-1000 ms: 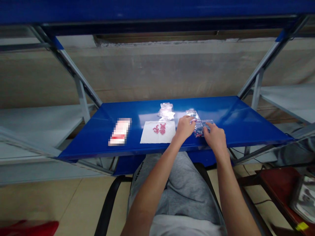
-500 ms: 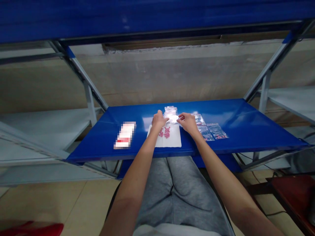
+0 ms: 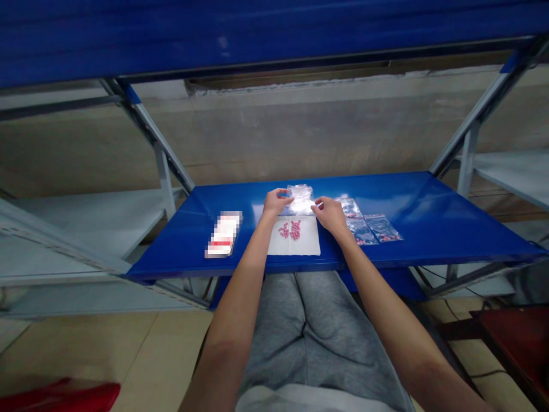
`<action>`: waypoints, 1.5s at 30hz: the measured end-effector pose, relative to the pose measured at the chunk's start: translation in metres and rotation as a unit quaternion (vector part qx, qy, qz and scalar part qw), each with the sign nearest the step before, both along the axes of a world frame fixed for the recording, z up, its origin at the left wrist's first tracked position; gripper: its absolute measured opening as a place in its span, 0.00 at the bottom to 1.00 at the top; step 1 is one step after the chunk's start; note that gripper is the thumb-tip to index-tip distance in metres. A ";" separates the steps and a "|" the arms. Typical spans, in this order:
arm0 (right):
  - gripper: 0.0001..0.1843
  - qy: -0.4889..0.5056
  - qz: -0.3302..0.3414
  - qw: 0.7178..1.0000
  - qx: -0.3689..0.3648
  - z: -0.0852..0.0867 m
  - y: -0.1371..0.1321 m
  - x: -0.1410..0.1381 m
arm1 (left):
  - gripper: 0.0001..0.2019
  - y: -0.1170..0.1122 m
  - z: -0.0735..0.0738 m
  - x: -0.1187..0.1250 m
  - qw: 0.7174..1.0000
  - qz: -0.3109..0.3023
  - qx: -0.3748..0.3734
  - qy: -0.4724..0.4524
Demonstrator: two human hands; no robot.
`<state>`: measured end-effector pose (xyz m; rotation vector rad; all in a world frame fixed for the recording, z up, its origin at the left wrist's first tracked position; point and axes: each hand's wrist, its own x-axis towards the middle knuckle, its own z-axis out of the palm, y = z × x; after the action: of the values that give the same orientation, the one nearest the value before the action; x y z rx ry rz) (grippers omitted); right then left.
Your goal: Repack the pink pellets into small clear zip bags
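Observation:
A stack of clear plastic zip bags (image 3: 301, 200) lies shining between my two hands. At its left edge is my left hand (image 3: 277, 201), thumb and fingers apart with a gap between them. My right hand (image 3: 330, 214) is by its right edge, fingers bent and thumb tip apart from the index finger. I see neither hand grip a bag, though the contact at the fingertips is too small to make out. Just in front lies a white cloth or paper sheet (image 3: 306, 245) bearing two small groups of pinkish-red beads (image 3: 295, 230).
Several clear bags with reddish beads (image 3: 383, 229) lie right of my right hand. A phone-like item (image 3: 223, 234), blurred out, lies at the left of the blue table (image 3: 420, 214). Metal posts (image 3: 165, 149) stand at the table's sides, and a blue shelf (image 3: 274, 40) hangs overhead.
My left hand has moved slightly up and away from the beads, and its fingers have spread. More of the bag stack and beads shows. The whole view has shifted a little.

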<state>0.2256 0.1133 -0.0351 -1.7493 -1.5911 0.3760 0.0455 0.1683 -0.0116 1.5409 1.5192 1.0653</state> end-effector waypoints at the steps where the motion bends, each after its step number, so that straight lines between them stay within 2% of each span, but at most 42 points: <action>1: 0.14 0.013 -0.003 1.000 0.010 0.004 -0.003 -0.001 | 0.16 -0.006 0.003 0.000 0.999 -0.018 -0.006 -0.051; 2: 0.16 0.039 0.000 0.999 0.024 0.009 -0.007 -0.003 | 0.15 -0.012 0.005 0.000 0.991 -0.039 -0.019 -0.129; 4: 0.21 0.136 0.027 0.989 0.051 0.017 -0.019 -0.009 | 0.17 -0.030 0.008 0.001 0.949 -0.092 -0.048 -0.296; 5: 0.23 0.204 0.048 0.976 0.057 0.021 -0.027 -0.013 | 0.18 -0.040 0.007 0.002 0.931 -0.104 -0.054 -0.347; 7: 0.26 0.331 0.092 0.938 0.051 0.024 -0.045 -0.021 | 0.20 -0.063 0.005 0.003 0.913 -0.114 -0.060 -0.387; 8: 0.26 0.371 0.108 0.921 0.049 0.024 -0.055 -0.024 | 0.21 -0.075 0.003 0.003 0.911 -0.124 -0.061 -0.389; 10: 0.21 0.404 0.118 0.906 0.047 0.021 -0.075 -0.027 | 0.22 -0.098 0.001 0.002 0.919 -0.137 -0.058 -0.366; 14: 0.16 0.402 0.120 0.908 0.024 0.014 -0.103 -0.023 | 0.20 -0.136 0.001 -0.005 0.960 -0.079 0.002 -0.267; 17: 0.14 0.380 0.147 0.913 0.016 0.012 -0.111 -0.017 | 0.17 -0.151 0.002 -0.011 0.977 -0.054 0.042 -0.204; 21: 0.15 0.368 0.160 0.916 -0.002 0.008 -0.113 -0.015 | 0.14 -0.158 0.001 -0.017 0.981 -0.039 0.075 -0.177; 26: 0.14 0.335 0.174 0.926 -0.004 0.004 -0.115 -0.012 | 0.13 -0.165 0.001 -0.025 0.982 -0.068 0.074 -0.161; 34: 0.13 0.210 0.186 0.960 0.018 0.012 -0.122 -0.008 | 0.12 -0.171 0.005 -0.025 0.993 -0.078 0.072 -0.055; 41: 0.13 0.176 0.214 0.961 0.014 0.012 -0.123 -0.005 | 0.10 -0.167 -0.004 -0.022 0.996 -0.065 0.059 -0.024; 45: 0.13 0.122 0.204 0.971 0.008 0.012 -0.125 -0.001 | 0.08 -0.164 -0.009 -0.024 0.995 -0.089 0.054 0.000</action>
<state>0.2246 -0.0115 -0.0229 -1.2972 -1.7567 0.7436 0.0216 0.0041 -0.0207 1.7147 1.3156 1.0580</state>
